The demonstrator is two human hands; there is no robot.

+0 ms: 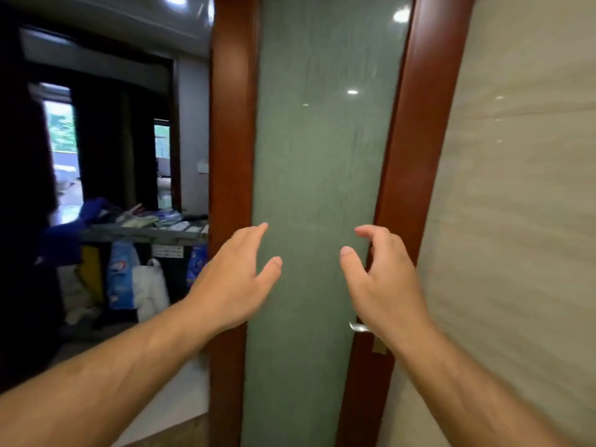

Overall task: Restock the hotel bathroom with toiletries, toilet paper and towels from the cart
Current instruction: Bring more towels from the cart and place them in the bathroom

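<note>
**A:** Obs.: your left hand (238,279) and right hand (383,279) are both raised, fingers loose and apart, nothing in either. My reading of the step: go out and fetch stock.

**B:** Route?

**A:** The glass door (316,156) is right ahead, its wooden edge beside your left hand and its handle (358,327) under your right wrist. The tiled wall (516,188) is close on the right. The only free room is to the left, so turn that way, elbows in, clear of the door edge.

**B:** Supplies?

**A:** On the cart (145,232), beyond the doorway and well apart from you. The top tray looks stocked, but blur hides with what. Bags (150,285) hang below.
</note>
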